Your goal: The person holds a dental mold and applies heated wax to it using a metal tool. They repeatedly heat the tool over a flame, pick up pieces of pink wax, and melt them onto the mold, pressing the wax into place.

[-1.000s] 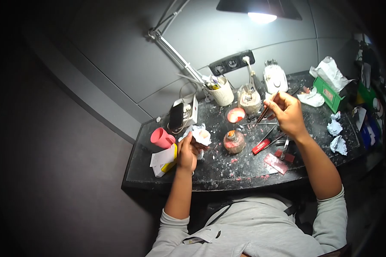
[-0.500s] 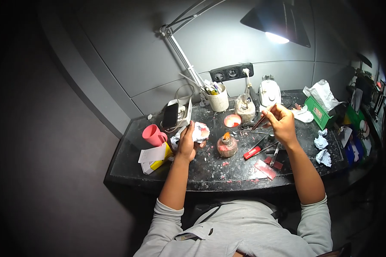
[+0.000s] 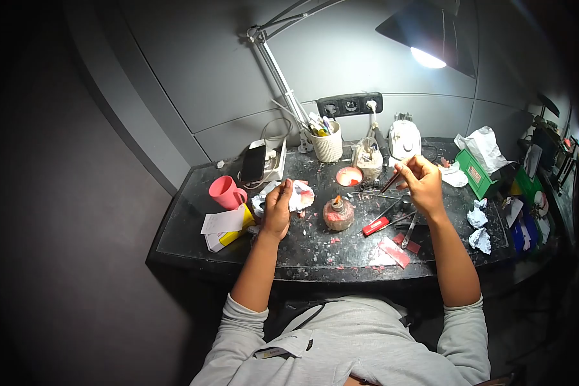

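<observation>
My left hand (image 3: 276,211) is closed around a white object with pink patches (image 3: 301,195), its thumb on top and the other fingers mostly hidden. My right hand (image 3: 423,184) pinches a thin dark tool (image 3: 389,183) that slants down to the left. Between my hands stands a round glass burner (image 3: 338,215) with a small orange flame at its top. Behind it sits a round dish of red and pink material (image 3: 349,177). A red-handled tool (image 3: 375,226) and pink sheets (image 3: 394,251) lie below my right hand.
A pink mug (image 3: 226,192), a phone (image 3: 253,164) and a yellow box (image 3: 228,238) are at the left. Behind stand a pen cup (image 3: 327,143), a jar (image 3: 368,159) and a white device (image 3: 405,140). Crumpled paper (image 3: 480,240) and a green box (image 3: 475,174) are at the right.
My left hand has turned, so its fingers beneath the white and pink object no longer show. My right hand keeps nearly the same pose. The view has shifted slightly.
</observation>
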Demonstrator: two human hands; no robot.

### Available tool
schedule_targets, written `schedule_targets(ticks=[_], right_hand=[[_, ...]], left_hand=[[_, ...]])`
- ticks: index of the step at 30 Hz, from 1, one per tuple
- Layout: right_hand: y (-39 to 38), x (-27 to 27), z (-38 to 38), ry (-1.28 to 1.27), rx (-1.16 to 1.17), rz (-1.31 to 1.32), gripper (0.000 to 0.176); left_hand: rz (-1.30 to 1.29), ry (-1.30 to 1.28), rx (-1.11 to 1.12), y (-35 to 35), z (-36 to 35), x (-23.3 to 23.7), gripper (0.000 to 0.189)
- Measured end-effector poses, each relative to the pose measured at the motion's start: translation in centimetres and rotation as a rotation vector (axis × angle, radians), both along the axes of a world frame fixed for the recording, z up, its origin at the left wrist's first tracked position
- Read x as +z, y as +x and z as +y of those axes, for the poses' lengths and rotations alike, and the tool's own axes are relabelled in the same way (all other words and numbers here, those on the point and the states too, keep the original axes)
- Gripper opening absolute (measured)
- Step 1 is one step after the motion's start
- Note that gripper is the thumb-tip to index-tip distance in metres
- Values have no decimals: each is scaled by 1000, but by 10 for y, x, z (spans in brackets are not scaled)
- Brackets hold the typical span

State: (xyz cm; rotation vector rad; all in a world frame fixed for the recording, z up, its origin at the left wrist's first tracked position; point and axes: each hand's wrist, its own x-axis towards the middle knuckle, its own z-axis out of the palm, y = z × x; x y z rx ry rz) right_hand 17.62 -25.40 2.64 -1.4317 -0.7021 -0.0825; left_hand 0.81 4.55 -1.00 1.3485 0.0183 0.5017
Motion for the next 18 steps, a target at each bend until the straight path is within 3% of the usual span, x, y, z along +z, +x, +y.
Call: schedule_targets(ticks=[5,8,18], right_hand=[[0,0,0,-19,-8,8,16],[-1,0,1,-33,-24,13,16],[-8,4,-1,5,50,15,12]], left_hand=[[28,1,11,-2,-3,4,47],[71,-169,-68,-7,-10,11,52],[106,-204,-74,-6,-11,9,55]])
